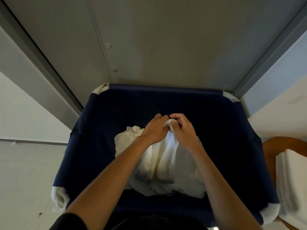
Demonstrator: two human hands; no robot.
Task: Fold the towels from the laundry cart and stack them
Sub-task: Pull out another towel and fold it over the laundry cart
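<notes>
The towel's (162, 156) top end is buried between the left grip (155, 128) and right grip (181, 128), its edge unreadable. The cart's (93, 146) floor is lost in shadow. The folded stack (292, 176) on the wooden surface (272, 146) runs off the right edge.

Towels (164, 161) plain white; cart (99, 146) liner navy w/ white corners; chair (272, 146) orange-brown; sleeve (66, 221) black.

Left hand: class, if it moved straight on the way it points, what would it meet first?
Likely the right hand, gripping the same towel just ahead of the left hand; beyond it, the laundry cart's far wall, depth unclear.
</notes>
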